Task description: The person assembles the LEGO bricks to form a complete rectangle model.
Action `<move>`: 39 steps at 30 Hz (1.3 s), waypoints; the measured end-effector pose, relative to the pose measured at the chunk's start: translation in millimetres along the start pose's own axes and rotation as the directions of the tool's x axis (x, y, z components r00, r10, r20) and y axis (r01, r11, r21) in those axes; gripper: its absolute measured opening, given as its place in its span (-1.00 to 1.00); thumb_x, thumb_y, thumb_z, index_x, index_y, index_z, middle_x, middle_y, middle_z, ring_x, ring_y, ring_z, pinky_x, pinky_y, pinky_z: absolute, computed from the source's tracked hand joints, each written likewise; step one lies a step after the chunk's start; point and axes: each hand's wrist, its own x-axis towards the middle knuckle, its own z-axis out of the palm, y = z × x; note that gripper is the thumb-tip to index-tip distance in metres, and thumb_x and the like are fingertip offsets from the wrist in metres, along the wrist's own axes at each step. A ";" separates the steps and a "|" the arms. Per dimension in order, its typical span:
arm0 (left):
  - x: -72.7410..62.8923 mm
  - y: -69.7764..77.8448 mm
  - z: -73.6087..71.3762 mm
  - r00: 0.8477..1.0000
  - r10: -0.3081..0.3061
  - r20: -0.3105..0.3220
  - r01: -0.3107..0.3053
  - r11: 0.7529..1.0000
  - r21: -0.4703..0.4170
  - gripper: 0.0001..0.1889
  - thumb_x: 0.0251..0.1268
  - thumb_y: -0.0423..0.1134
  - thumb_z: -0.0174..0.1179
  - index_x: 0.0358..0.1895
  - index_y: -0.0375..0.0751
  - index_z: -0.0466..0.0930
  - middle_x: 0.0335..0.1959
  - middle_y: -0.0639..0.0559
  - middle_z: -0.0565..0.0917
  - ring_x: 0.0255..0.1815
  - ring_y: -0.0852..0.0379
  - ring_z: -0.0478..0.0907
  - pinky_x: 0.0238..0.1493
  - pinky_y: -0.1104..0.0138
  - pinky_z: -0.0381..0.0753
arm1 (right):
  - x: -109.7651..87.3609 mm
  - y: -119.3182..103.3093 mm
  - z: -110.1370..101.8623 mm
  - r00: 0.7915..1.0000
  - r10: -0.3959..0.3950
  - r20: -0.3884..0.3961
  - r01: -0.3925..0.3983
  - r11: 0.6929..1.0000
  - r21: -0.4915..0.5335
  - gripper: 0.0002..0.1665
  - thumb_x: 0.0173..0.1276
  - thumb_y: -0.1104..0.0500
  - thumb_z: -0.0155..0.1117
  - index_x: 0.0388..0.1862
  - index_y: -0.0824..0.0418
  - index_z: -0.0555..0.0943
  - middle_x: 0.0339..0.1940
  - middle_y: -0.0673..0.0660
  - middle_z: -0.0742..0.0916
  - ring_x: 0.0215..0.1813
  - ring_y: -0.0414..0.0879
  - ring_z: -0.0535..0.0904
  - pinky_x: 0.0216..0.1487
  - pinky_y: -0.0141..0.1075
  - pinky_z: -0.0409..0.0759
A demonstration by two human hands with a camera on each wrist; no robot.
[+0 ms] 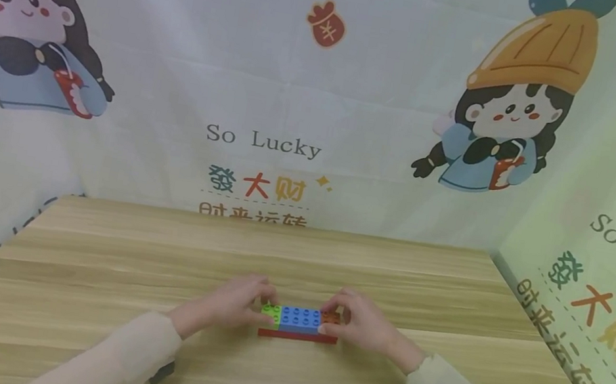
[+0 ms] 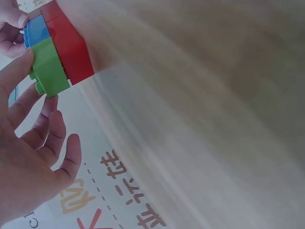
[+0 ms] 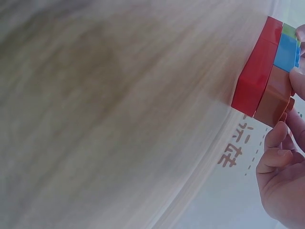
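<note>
A short two-layer stack of toy building blocks sits on the table. Its lower layer is made of red blocks (image 1: 295,336). On top, in a row from left to right, are a green block (image 2: 50,71), a blue block (image 1: 300,318) and a brown block (image 3: 274,93). My left hand (image 1: 234,300) pinches the green block at the left end between thumb and fingers. At the opposite end, my right hand (image 1: 368,327) grips the brown block, thumb at the near side and fingers behind. A narrow seam shows between green and red in the left wrist view.
The wooden table (image 1: 107,295) extends around the stack on all sides. Behind it and at both sides hangs a pale printed cloth (image 1: 372,122) with cartoon figures and lettering, meeting the table's back edge.
</note>
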 end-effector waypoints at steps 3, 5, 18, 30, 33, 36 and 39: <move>-1.8 -0.9 0.7 1.000 0.009 -0.017 -0.008 1.000 0.012 -0.69 -0.03 -0.02 0.25 -0.22 -0.08 0.56 -0.35 0.20 0.44 -0.32 0.21 0.39 -0.29 0.33 0.41 | 0.5 0.2 0.0 1.000 -0.004 -0.005 0.004 1.000 -0.004 -0.67 0.07 -0.02 0.32 -0.23 0.13 0.57 -0.37 -0.13 0.49 -0.48 -0.22 0.35 -0.49 -0.39 0.36; -3.9 -2.2 1.7 0.999 0.013 -0.032 -0.012 1.000 0.020 -0.66 -0.03 0.01 0.24 -0.19 -0.09 0.57 -0.36 0.21 0.44 -0.33 0.22 0.38 -0.29 0.34 0.40 | 0.4 0.3 0.4 1.000 -0.001 -0.005 0.001 1.000 -0.006 -0.66 0.07 -0.03 0.32 -0.23 0.12 0.57 -0.37 -0.13 0.49 -0.48 -0.24 0.34 -0.48 -0.40 0.37; -8.3 -11.3 1.5 0.998 0.033 -0.060 -0.038 0.996 -0.081 -0.77 -0.02 -0.12 0.27 -0.29 -0.06 0.50 -0.36 0.24 0.52 -0.34 0.26 0.43 -0.29 0.38 0.45 | -2.0 1.0 2.5 1.000 0.004 -0.013 -0.004 1.000 0.021 -0.68 0.09 0.00 0.30 -0.21 0.12 0.56 -0.38 -0.13 0.46 -0.47 -0.22 0.34 -0.48 -0.38 0.36; -5.5 -15.5 -0.2 0.997 0.063 -0.046 -0.070 0.985 -0.159 -0.79 -0.01 -0.20 0.27 -0.32 -0.12 0.47 -0.43 0.16 0.46 -0.38 0.21 0.38 -0.34 0.36 0.43 | 0.3 2.7 -0.9 1.000 -0.015 -0.013 0.016 0.999 0.037 -0.67 0.10 0.00 0.30 -0.21 0.14 0.56 -0.36 -0.11 0.48 -0.44 -0.17 0.35 -0.46 -0.37 0.37; -4.5 -14.9 -1.5 0.997 0.074 -0.038 -0.079 0.984 -0.161 -0.79 -0.01 -0.21 0.27 -0.32 -0.14 0.46 -0.44 0.13 0.44 -0.40 0.19 0.37 -0.36 0.37 0.42 | 0.4 2.8 -1.5 1.000 -0.019 -0.017 0.019 0.999 0.027 -0.66 0.09 -0.01 0.30 -0.21 0.14 0.56 -0.36 -0.11 0.48 -0.44 -0.17 0.36 -0.46 -0.37 0.37; -4.3 -12.9 -2.6 0.997 0.075 -0.018 -0.077 0.987 -0.139 -0.78 -0.02 -0.23 0.27 -0.32 -0.15 0.46 -0.42 0.13 0.44 -0.37 0.18 0.38 -0.32 0.36 0.43 | 0.2 2.9 -0.6 1.000 -0.016 -0.018 0.016 1.000 0.017 -0.66 0.08 -0.03 0.30 -0.22 0.13 0.57 -0.37 -0.13 0.49 -0.45 -0.20 0.36 -0.46 -0.38 0.37; -4.0 -9.2 -3.5 0.998 0.067 -0.002 -0.067 0.993 -0.099 -0.76 -0.04 -0.21 0.28 -0.29 -0.16 0.48 -0.36 0.14 0.46 -0.32 0.16 0.40 -0.28 0.33 0.44 | -0.4 2.9 1.0 1.000 -0.011 -0.018 0.011 1.000 0.010 -0.66 0.08 -0.04 0.31 -0.22 0.11 0.57 -0.38 -0.14 0.49 -0.46 -0.22 0.35 -0.46 -0.38 0.37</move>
